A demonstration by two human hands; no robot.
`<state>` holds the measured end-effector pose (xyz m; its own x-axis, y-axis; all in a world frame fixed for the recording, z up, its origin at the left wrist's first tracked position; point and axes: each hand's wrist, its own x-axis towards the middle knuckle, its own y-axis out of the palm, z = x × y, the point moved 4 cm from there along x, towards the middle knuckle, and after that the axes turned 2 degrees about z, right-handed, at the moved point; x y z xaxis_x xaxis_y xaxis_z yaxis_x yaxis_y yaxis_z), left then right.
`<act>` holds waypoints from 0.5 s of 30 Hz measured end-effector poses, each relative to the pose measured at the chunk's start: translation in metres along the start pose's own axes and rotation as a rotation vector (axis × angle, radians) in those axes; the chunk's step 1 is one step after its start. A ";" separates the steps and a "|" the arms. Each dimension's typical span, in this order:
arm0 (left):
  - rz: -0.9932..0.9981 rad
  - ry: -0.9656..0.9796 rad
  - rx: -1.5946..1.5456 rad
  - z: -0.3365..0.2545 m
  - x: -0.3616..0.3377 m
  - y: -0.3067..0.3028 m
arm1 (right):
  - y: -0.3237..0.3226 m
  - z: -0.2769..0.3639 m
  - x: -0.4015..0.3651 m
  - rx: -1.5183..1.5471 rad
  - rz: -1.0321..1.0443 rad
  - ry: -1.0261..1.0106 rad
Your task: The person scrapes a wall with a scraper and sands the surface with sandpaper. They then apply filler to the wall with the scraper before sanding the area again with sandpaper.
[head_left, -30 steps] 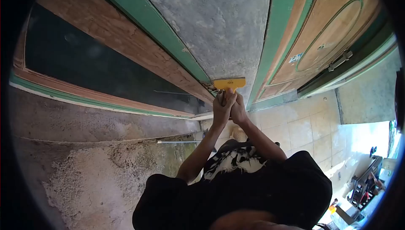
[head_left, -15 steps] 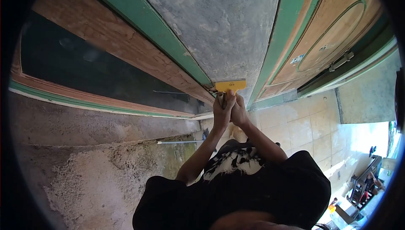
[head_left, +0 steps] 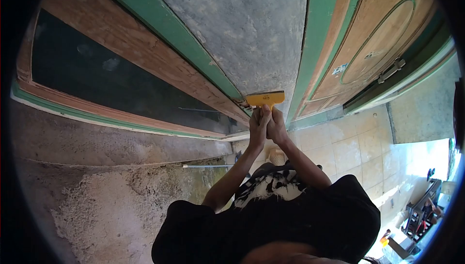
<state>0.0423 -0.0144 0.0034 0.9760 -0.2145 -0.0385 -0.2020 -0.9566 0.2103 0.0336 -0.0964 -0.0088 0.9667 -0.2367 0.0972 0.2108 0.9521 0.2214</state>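
Fingers of your left hand (head_left: pixel 259 124) and right hand (head_left: pixel 277 127) are wrapped together below the wide yellow scraper (head_left: pixel 265 99), head at the rough grey cement wall (head_left: pixel 247 31). Sideways slip or uneven pressure could gouge the green-painted left frame (head_left: pixel 177 36).

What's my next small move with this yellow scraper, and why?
Perhaps slide the yellow scraper up the grey wall: the left hand and right hand grip it, its blade points up the wall, and mottled grey stretches above.
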 end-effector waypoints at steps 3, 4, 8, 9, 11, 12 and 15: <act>-0.018 -0.026 -0.003 0.004 -0.001 0.000 | -0.001 0.013 0.000 -0.005 -0.005 0.035; -0.018 -0.027 -0.002 0.005 -0.001 -0.002 | 0.000 0.015 -0.001 -0.004 -0.006 0.036; 0.023 -0.076 0.052 0.008 -0.001 0.001 | -0.002 0.015 -0.002 -0.039 -0.009 0.020; 0.022 -0.025 0.040 0.005 -0.001 0.002 | -0.002 0.012 -0.002 -0.067 -0.008 0.023; 0.028 -0.008 0.070 0.010 0.003 -0.002 | -0.002 0.007 -0.001 -0.071 -0.022 0.018; 0.035 0.007 0.101 0.007 0.004 -0.003 | -0.001 0.007 -0.001 -0.073 -0.038 0.014; -0.012 0.031 0.041 0.000 0.006 0.001 | 0.000 0.010 0.000 -0.045 -0.029 0.029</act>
<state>0.0481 -0.0170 0.0031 0.9802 -0.1976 -0.0106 -0.1930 -0.9663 0.1701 0.0320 -0.0982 0.0012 0.9638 -0.2590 0.0634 0.2442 0.9529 0.1796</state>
